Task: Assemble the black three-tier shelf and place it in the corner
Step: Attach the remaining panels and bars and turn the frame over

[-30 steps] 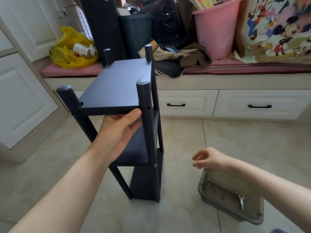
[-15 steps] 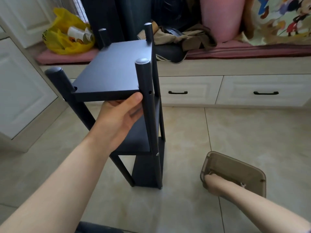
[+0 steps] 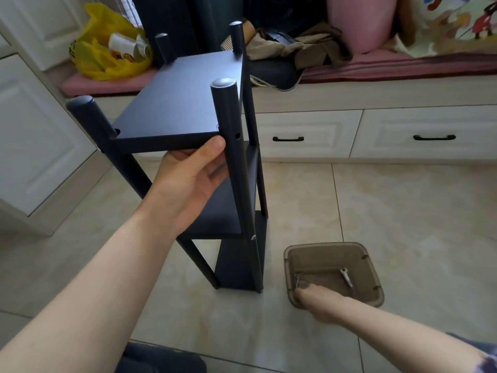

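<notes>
Steadying the black three-tier shelf [image 3: 183,103] with the left hand [image 3: 188,179], thumb laid under the front edge of the top board and the other fingers tucked out of sight beneath it, probably to keep that board level against the near post [image 3: 231,157]. Standing upright on the floor tiles [image 3: 403,211], feet planted near 6 o'clock of centre, top tier up toward 11 o'clock; not in any corner yet.

Showing an open hole [image 3: 237,135] in the near post just beside the thumb (with a screw head [image 3: 252,237] already seated at the matching spot on the middle tier). Hence, most likely, the bracing: a fastener apparently wanting at that joint.

Reaching down with the right hand [image 3: 314,300] into the brown plastic bin [image 3: 325,244] at 4 o'clock of the shelf's foot, fingertips down by a small metal piece [image 3: 296,279] in its 8 o'clock corner. Cannot tell whether pinching it or only touching, given fingers hidden behind the knuckles. Leaving a second metal part [image 3: 345,275] alone toward 3 o'clock in the bin.

Seemingly keeping the hardware low and close for fetching one-handed without letting go of the frame.
</notes>
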The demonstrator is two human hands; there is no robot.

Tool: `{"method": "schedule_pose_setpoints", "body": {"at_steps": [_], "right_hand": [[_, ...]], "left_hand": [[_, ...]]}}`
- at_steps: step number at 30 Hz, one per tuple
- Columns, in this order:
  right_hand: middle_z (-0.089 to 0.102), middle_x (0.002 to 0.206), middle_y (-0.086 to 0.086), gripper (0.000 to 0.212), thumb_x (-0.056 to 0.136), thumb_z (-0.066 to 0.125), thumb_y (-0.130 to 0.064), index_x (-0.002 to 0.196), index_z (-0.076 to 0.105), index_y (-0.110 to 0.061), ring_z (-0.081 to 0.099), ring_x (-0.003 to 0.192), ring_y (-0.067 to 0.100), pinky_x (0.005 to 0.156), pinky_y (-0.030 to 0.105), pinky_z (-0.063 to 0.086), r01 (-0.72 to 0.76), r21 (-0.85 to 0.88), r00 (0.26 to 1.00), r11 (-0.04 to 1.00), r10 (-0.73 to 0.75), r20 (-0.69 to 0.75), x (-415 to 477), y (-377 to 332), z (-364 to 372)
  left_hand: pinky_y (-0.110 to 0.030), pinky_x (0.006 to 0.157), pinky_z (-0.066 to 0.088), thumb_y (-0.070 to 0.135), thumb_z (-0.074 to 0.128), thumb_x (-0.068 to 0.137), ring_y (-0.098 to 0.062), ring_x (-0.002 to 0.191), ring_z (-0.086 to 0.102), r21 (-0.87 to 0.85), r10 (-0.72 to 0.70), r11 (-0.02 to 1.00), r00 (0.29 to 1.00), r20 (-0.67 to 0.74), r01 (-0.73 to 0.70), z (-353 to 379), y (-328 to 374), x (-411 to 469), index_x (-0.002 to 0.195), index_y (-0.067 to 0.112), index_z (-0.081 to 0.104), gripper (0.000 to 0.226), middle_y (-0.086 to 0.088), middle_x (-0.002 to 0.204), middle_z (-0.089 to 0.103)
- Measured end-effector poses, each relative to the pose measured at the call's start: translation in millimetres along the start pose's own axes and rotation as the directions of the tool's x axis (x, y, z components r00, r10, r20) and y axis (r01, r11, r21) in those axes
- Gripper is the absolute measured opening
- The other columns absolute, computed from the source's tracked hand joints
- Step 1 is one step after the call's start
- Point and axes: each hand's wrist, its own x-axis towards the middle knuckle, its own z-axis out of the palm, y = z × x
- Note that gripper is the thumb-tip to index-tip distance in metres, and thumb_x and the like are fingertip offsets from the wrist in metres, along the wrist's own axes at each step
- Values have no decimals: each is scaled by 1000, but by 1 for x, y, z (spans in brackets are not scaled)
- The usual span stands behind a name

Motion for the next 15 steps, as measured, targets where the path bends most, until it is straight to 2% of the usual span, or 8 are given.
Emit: {"method": "schedule_pose_setpoints", "body": {"at_steps": [3,5,8,11,13,15], "right_hand": [[54,118,26,24,92,38,8,99,46,-14,59,106,40,73,37,38,60,-44,998,997,-60,21,0,-18,4],[55,116,26,23,92,38,7,102,50,-10,60,104,41,71,36,37,69,-53,997,996,-68,30,2,-26,7],[58,113,24,23,92,41,3,106,56,-7,61,102,41,73,37,41,87,8,995,996,-87,47,4,-30,7],[68,110,18,22,90,51,-10,104,68,-7,64,102,35,83,38,52,124,132,991,984,-130,43,8,-26,-5],[71,111,14,24,89,55,-15,107,70,-9,65,104,31,87,37,54,87,184,995,979,-94,30,16,-17,-13],[70,112,14,21,91,55,-13,106,68,-9,65,103,30,83,34,53,25,182,1000,983,-28,12,26,-3,-16]], "left_hand": [[-32,94,55,17,63,89,-19,112,70,4,0,1000,1000,-8,0,2,0,0,92,30,81,22,5,106,76],[-32,93,55,17,62,90,-18,110,70,10,2,1000,1000,-17,-2,2,-1,0,90,31,81,23,5,106,77],[-32,95,55,18,62,90,-17,109,70,12,0,1000,1000,-9,0,1,0,0,90,30,81,22,6,105,76],[-33,96,54,19,63,89,-16,109,70,10,-3,1000,1000,-2,3,1,0,-1,90,30,81,21,6,104,76],[-32,95,54,20,63,89,-16,109,70,9,-5,1000,1000,-5,5,2,0,-1,89,30,81,20,7,104,76],[-32,94,54,20,63,88,-16,109,70,8,-6,1000,1000,-12,6,2,1,-1,88,30,81,20,7,103,76]]}}
